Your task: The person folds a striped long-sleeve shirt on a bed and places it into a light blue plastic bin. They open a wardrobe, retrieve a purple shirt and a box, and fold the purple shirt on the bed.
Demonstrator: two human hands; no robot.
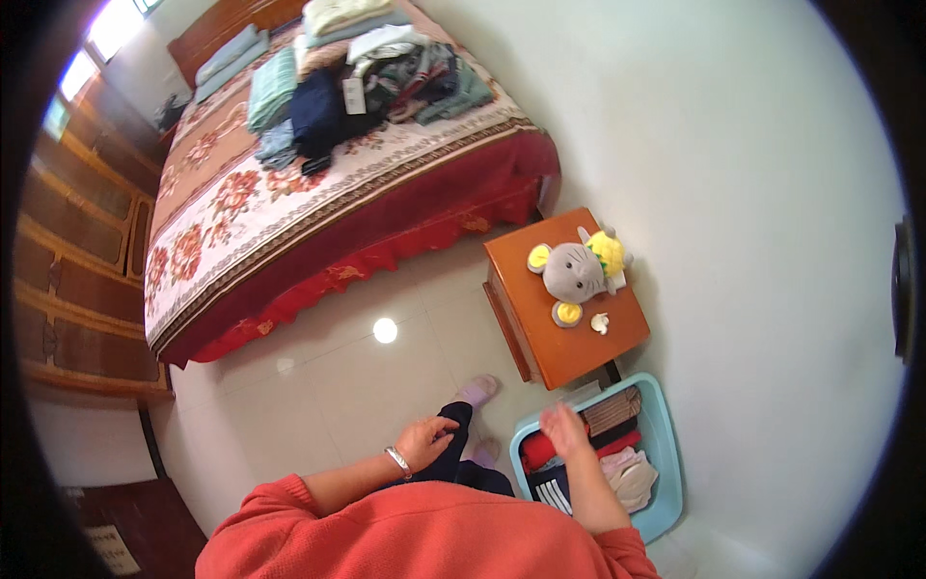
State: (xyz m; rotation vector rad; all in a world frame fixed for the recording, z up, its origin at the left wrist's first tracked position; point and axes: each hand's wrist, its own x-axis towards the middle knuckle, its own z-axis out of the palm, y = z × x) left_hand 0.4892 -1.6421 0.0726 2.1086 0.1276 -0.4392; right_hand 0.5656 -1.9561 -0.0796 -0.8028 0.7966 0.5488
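My left hand (pixel 427 443), with a silver bracelet (pixel 398 462) at the wrist, hangs over my dark trouser leg (pixel 454 434). Its fingers are loosely bent, with nothing in them. To the right, my right hand (pixel 564 428) is slightly blurred above the left rim of a light blue plastic tub (pixel 671 463). I see nothing in that hand. Folded clothes fill the tub: a brown striped piece (pixel 613 411), red fabric (pixel 537 452), a dark garment with white stripes (pixel 551 492) and a pale pink-beige garment (pixel 631 478). My right forearm hides some of them.
A wooden bedside cabinet (pixel 528 340) bears a grey-and-yellow plush mouse (pixel 575 271) and a small white object (pixel 600 323). On the floral-covered bed (pixel 217 217) lie clothes, including a navy garment (pixel 316 112), and a mint-green folded piece (pixel 273 90). Wooden wardrobe doors (pixel 87 289) stand left.
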